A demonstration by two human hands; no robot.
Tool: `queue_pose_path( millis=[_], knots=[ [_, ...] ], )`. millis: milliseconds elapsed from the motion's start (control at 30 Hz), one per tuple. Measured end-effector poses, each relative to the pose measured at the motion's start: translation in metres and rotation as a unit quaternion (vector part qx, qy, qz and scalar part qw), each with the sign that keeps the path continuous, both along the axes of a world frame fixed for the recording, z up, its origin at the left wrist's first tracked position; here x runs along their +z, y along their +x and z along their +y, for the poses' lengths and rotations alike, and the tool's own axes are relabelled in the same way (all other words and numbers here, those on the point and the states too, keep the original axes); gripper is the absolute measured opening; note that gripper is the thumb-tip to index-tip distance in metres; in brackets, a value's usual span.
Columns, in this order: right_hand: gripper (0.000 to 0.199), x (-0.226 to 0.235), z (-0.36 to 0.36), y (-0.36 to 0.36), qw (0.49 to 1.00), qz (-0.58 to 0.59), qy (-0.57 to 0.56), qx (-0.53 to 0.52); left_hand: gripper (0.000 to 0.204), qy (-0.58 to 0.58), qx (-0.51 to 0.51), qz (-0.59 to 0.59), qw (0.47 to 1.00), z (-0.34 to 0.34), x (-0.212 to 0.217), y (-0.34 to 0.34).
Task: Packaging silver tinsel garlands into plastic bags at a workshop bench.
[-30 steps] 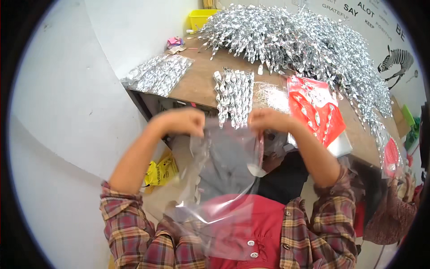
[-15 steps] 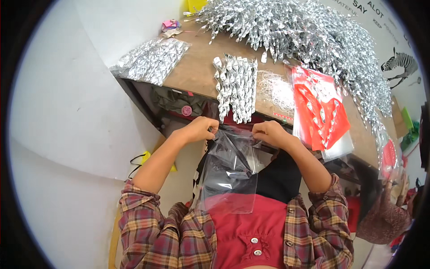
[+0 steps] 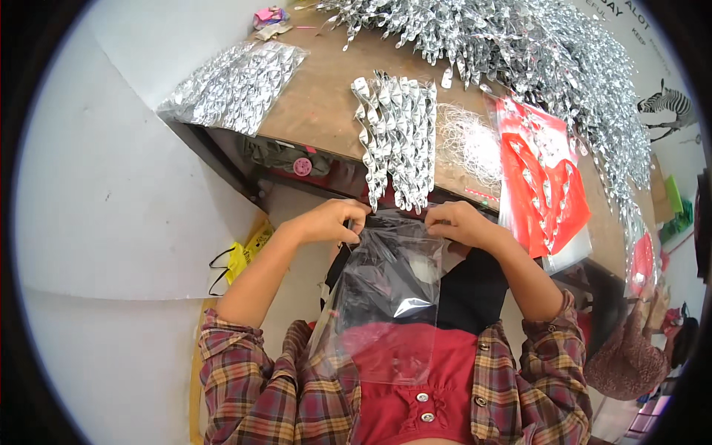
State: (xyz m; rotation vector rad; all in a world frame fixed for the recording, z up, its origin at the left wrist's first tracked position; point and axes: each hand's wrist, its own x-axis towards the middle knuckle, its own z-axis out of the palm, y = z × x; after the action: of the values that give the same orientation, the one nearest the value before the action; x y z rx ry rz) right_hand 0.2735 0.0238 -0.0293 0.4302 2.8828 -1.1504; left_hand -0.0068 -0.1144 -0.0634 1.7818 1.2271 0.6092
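A clear plastic bag (image 3: 382, 311) hangs over my lap in front of my red top. My left hand (image 3: 337, 220) pinches its upper left edge, and my right hand (image 3: 461, 225) grips the upper right edge. Just beyond my fingers, several silver twisted foil strips (image 3: 397, 137) lie side by side, their near ends hanging over the table's front edge. To their right are a tangle of thin white thread (image 3: 475, 148) and a clear packet with a red card and silver strips (image 3: 545, 185).
The brown wooden table (image 3: 319, 100) bears a large heap of silver foil strips (image 3: 504, 41) at the back right. At its left corner lies a packed bag of silver strips (image 3: 233, 87). A yellow bag (image 3: 248, 252) sits below on the left. Another person (image 3: 630, 356) is at the far right.
My view has shifted slightly. The plastic bag now hangs more spread out and reaches lower over my top. Both hands still hold its upper edge.
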Motion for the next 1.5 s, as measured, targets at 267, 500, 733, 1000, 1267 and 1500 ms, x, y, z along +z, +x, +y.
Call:
queue_pose_path(
  millis=[267,500,733,1000,1267,1500],
  knots=[
    [0.014,0.034,0.013,-0.004,0.977,-0.057,-0.196,-0.055,0.017,-0.239,-0.041,-0.154,0.958,0.022,0.018,-0.027],
    [0.011,0.035,0.050,-0.010,0.925,-0.075,-0.359,-0.096,0.016,-0.249,-0.023,-0.224,0.942,0.048,0.026,-0.038],
    [0.017,0.033,0.069,-0.020,0.926,-0.017,-0.361,-0.109,0.016,-0.293,0.034,-0.327,0.898,0.066,0.011,-0.048],
    [0.013,0.033,0.077,-0.031,0.922,0.034,-0.353,-0.155,0.012,-0.295,0.088,-0.357,0.882,0.076,0.020,-0.054],
    [0.014,0.026,0.099,-0.034,0.929,0.075,-0.320,-0.170,0.012,-0.246,0.114,-0.303,0.913,0.089,0.051,-0.055],
    [0.014,0.022,0.109,-0.046,0.922,0.082,-0.326,-0.193,0.012,-0.191,0.152,-0.197,0.950,0.113,0.055,-0.068]
  ],
)
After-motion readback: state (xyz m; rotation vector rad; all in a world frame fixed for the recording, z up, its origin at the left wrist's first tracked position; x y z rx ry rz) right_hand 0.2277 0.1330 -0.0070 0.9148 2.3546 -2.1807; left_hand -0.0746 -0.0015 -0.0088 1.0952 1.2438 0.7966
